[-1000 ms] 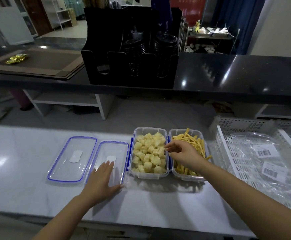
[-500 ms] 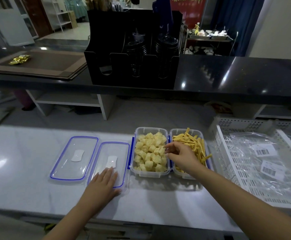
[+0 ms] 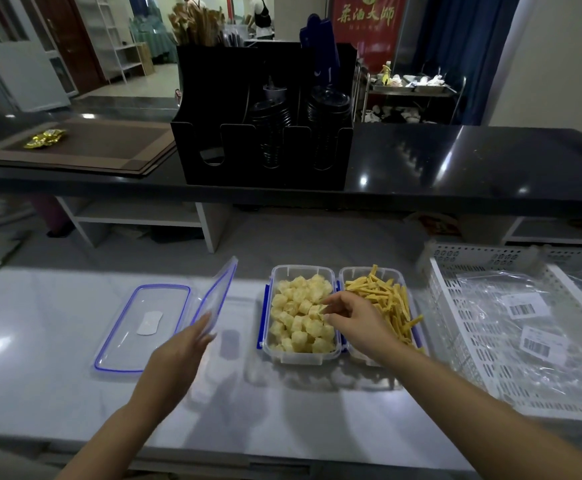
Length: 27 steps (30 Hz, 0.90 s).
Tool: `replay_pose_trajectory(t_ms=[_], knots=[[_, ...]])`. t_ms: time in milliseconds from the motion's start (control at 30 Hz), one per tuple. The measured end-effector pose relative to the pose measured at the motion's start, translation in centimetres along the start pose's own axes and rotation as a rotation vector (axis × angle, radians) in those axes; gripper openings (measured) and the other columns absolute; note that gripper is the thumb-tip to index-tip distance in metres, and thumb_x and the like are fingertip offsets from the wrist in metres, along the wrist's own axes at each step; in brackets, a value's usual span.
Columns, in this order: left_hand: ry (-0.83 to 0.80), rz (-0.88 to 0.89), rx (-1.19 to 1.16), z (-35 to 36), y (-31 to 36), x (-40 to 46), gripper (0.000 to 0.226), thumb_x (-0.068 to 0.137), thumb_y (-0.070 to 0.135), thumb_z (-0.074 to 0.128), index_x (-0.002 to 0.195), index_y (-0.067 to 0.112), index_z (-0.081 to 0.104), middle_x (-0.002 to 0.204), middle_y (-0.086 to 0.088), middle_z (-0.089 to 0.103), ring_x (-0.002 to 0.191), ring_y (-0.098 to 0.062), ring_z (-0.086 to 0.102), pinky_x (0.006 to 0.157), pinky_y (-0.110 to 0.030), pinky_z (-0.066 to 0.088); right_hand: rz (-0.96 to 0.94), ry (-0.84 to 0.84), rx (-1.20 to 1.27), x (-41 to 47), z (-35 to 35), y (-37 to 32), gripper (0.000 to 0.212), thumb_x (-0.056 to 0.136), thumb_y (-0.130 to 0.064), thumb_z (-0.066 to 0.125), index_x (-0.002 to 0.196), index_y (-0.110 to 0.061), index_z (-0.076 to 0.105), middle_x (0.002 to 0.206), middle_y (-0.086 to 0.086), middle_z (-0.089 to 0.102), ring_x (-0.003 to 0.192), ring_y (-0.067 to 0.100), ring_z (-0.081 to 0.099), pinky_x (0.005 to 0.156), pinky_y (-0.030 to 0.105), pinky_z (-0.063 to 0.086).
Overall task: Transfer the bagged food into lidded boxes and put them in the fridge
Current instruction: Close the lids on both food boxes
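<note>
Up came the near lid point(image 3: 217, 296) — left hand point(image 3: 178, 355) gripped its near end, tilted. Cube box point(image 3: 301, 315) lay just right of it, long axis running away; right hand point(image 3: 353, 320) pinched a cube there.

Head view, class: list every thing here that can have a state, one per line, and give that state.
Cube box: open, full.
Strip box: open, full.
Right lid: tilted up, held by left hand.
Left lid: flat on counter.
Right hand: pinching a cube.
Basket: holds empty bags.
</note>
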<state>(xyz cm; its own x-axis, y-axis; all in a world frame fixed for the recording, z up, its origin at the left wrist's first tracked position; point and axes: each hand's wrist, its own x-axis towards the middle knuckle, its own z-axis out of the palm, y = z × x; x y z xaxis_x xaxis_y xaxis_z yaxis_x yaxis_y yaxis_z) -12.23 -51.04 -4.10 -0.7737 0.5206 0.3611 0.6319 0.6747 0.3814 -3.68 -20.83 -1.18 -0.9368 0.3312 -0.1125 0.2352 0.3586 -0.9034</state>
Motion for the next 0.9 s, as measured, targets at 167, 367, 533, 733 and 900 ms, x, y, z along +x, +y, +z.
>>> replay_pose_trajectory(t_ms=[167, 367, 533, 733, 900], knots=[[0.144, -0.085, -0.210, -1.6, 3.2, 2.7, 0.045, 0.093, 0.029, 0.046, 0.131, 0.008, 0.058, 0.103, -0.012, 0.072, 0.082, -0.029, 0.070, 0.070, -0.028, 0.051, 0.000, -0.020, 0.126, 0.5, 0.8, -1.2, 0.016, 0.093, -0.015, 0.062, 0.105, -0.025, 0.065, 0.104, 0.000, 0.069, 0.099, 0.013, 0.065, 0.088, 0.032, 0.056], [0.161, -0.294, -0.944, -2.0, 7.5, 6.8, 0.033, 0.093, 0.045, 0.042, 0.111, 0.031, 0.065, 0.106, 0.008, 0.073, 0.102, -0.010, 0.068, 0.086, -0.027, 0.055, 0.161, -0.039, 0.353, 2.4, 2.0, -3.2, 0.027, 0.101, -0.034, 0.049, 0.117, -0.016, 0.060, 0.109, 0.008, 0.068, 0.095, 0.020, 0.068, 0.077, 0.027, 0.059], [0.110, -0.415, -1.358, -1.0, 10.0, 8.4, 0.031, 0.097, 0.036, 0.042, 0.113, 0.025, 0.066, 0.112, 0.000, 0.073, 0.107, -0.015, 0.068, 0.077, -0.021, 0.056, 0.393, -0.015, 0.704, 3.1, 2.8, -4.1, 0.041, 0.097, -0.047, 0.051, 0.123, -0.015, 0.055, 0.108, 0.014, 0.069, 0.089, 0.028, 0.073, 0.075, 0.039, 0.061], [0.058, -0.545, -1.707, 0.1, 10.6, 8.2, 0.038, 0.095, 0.033, 0.047, 0.129, 0.018, 0.055, 0.118, -0.011, 0.070, 0.108, -0.028, 0.067, 0.073, -0.035, 0.059, 0.385, 0.106, 0.901, 2.7, 2.0, -2.6, 0.027, 0.097, -0.029, 0.057, 0.119, -0.014, 0.060, 0.099, 0.011, 0.075, 0.085, 0.027, 0.074, 0.066, 0.038, 0.060], [-0.085, -0.685, -1.594, 1.6, 9.2, 7.3, 0.032, 0.094, 0.024, 0.056, 0.127, 0.021, 0.056, 0.111, -0.008, 0.072, 0.099, -0.029, 0.071, 0.073, -0.040, 0.061, 0.349, 0.212, 0.875, 2.1, 0.7, -0.7, 0.020, 0.097, -0.012, 0.057, 0.116, -0.011, 0.061, 0.095, 0.017, 0.074, 0.083, 0.033, 0.073, 0.064, 0.041, 0.060]])
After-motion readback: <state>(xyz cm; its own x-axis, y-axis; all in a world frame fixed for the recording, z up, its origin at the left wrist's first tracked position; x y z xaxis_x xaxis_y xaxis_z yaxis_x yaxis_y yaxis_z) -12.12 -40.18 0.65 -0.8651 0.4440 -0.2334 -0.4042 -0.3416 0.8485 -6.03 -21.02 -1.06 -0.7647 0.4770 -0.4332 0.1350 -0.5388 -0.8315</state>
